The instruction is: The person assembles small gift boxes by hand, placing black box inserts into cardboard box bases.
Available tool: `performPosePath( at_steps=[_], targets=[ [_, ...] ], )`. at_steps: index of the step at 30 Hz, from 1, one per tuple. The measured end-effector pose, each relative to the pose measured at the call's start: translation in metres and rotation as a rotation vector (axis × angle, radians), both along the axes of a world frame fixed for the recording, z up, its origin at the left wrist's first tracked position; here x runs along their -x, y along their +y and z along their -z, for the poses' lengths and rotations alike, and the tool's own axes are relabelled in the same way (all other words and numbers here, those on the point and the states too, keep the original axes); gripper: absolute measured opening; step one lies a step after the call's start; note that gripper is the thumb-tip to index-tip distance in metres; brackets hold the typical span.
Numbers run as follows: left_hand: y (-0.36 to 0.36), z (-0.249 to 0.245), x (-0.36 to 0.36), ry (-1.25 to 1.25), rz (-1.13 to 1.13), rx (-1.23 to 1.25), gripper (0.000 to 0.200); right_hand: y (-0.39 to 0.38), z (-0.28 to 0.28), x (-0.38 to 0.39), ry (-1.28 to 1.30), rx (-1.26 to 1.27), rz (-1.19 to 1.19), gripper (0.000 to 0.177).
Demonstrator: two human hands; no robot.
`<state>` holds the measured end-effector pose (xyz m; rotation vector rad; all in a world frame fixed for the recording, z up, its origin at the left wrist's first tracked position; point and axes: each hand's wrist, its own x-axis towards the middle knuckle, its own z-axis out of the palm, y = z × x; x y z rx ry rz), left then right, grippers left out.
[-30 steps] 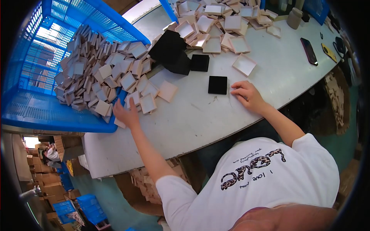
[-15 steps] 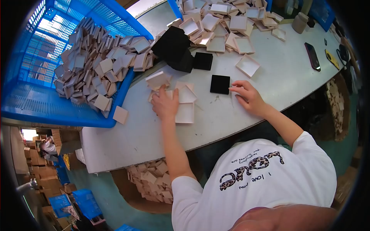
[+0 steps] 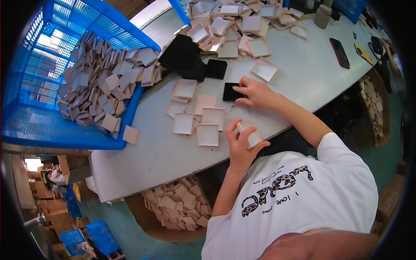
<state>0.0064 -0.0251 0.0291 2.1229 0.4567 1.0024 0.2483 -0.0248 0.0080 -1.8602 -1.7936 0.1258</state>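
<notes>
My left hand (image 3: 242, 149) is closed around a shallow pale square box part (image 3: 251, 135), held tilted over the table's front edge. My right hand (image 3: 258, 93) reaches over a black square pad (image 3: 230, 92) lying on the table. Its index finger rests on the pad's right side, with the thumb apart and lower. To the left lies a loose group of shallow pale square trays (image 3: 207, 135), some overlapping. Farther back are another black square pad (image 3: 216, 69) and a stack of black pads (image 3: 181, 54).
A blue plastic crate (image 3: 86, 143) full of pale box parts leans at the left. More trays are heaped at the back of the white table (image 3: 151, 169). A phone (image 3: 339, 53), a yellow object (image 3: 363, 54) and a jar (image 3: 322, 16) sit at the right. Cartons of parts (image 3: 177, 206) stand below.
My left hand has moved right from the tray group and now holds a box part. My right hand has shifted left onto the black pad. The view has moved slightly.
</notes>
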Motion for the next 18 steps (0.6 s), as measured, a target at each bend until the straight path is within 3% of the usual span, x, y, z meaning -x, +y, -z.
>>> performPosePath(
  at_steps=[2,3,7,11,13,18],
  targets=[
    [-0.006,0.026,-0.002,0.049,0.004,-0.014,0.067,-0.001,-0.002,0.0,-0.003,0.008,0.003,0.052],
    [-0.004,0.033,0.001,0.04,-0.003,0.093,0.061,-0.001,-0.002,0.001,-0.009,0.008,0.001,0.05],
    [0.023,0.03,0.012,0.224,-0.075,-0.222,0.059,0.009,-0.001,0.001,0.048,0.009,0.038,0.042],
    [0.032,0.027,0.013,0.339,0.018,-0.275,0.064,0.034,0.015,-0.012,-0.014,-0.196,0.123,0.029],
    [0.028,0.009,0.016,0.38,0.041,-0.206,0.064,0.038,0.016,-0.017,0.03,-0.168,0.106,0.028],
    [0.032,0.017,0.027,0.455,0.062,-0.206,0.069,0.05,0.021,-0.041,0.234,0.005,0.064,0.028]
  ],
)
